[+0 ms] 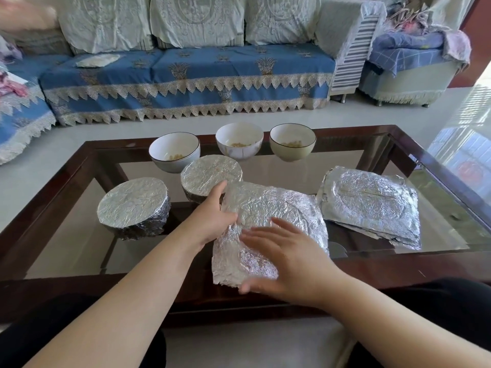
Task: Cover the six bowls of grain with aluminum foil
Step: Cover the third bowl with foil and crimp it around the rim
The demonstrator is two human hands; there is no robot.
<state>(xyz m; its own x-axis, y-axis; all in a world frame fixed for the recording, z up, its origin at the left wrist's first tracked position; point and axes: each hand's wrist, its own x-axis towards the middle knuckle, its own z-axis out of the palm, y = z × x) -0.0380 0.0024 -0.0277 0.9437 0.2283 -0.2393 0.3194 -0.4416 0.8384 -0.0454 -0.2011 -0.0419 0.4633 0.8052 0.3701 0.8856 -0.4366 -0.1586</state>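
Three open bowls with a little grain stand at the back of the glass table: a white one point(174, 151), a white one point(239, 140) and a cream one point(292, 142). Two foil-covered bowls point(134, 205) point(211, 179) sit in front of them. A crumpled foil sheet point(273, 205) lies draped over something hidden near the front edge. My left hand point(212, 216) presses against the sheet's left side, thumb raised. My right hand point(279, 256) lies flat on top of the sheet with its fingers spread and its thumb at the lower edge.
A stack of used foil sheets point(372, 205) lies at the right of the table. The table's dark wooden frame point(438, 168) surrounds the glass top. A sofa with a blue cover point(186, 75) stands behind the table.
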